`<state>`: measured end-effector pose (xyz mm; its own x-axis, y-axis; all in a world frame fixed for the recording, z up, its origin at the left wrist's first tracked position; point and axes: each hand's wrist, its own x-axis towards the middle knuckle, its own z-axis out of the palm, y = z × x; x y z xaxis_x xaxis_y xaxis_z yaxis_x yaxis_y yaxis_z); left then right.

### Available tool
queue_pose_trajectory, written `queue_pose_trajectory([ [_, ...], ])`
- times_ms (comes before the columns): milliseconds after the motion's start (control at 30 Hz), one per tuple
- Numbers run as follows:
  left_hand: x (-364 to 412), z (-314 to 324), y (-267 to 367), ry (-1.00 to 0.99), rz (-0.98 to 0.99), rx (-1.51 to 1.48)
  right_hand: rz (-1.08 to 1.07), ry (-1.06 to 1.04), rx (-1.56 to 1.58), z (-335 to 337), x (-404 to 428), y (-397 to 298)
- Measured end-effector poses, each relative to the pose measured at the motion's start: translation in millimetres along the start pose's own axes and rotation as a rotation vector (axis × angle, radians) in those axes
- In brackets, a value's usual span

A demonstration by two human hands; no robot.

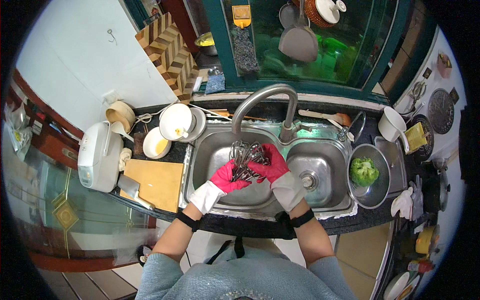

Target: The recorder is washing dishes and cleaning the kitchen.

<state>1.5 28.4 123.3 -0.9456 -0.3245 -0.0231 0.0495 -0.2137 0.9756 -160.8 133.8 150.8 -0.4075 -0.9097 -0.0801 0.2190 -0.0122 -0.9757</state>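
Both my hands wear red rubber gloves with white cuffs, over the left basin of a stainless steel double sink [213, 150]. Between them is a bundle of looped metal wire, like whisk heads [244, 159]; its exact kind is unclear. My left hand [228, 178] grips its lower left side. From the right, my right hand [273, 165] closes around the other side, hiding part of the loops. The curved faucet [262, 91] arches above the bundle, its spout just behind it. No stream of water is discernible.
Left of the sink lie a cutting board [157, 180], a cleaver [131, 189], bowls [176, 122] and a rice cooker [98, 155]. A metal colander [356, 197] holding broccoli [363, 171] stands at the right basin's edge. A white ladle-like pot [391, 123] is behind it.
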Motion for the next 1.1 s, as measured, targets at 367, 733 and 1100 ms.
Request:
queue_pose_trajectory([
  [367,-8.6,24.4,36.0,0.324,0.205,0.760,-0.120,-0.176,0.079,5.5,-10.2,-28.7],
  [733,-29.5,22.5,27.1,0.374,0.253,0.694,-0.135,-0.300,-0.105,35.0,-14.8,-57.5],
  [1100,-58.4,21.8,42.9,0.583,0.338,0.733,-0.237,-0.372,-0.220,63.7,-18.8,-53.4],
])
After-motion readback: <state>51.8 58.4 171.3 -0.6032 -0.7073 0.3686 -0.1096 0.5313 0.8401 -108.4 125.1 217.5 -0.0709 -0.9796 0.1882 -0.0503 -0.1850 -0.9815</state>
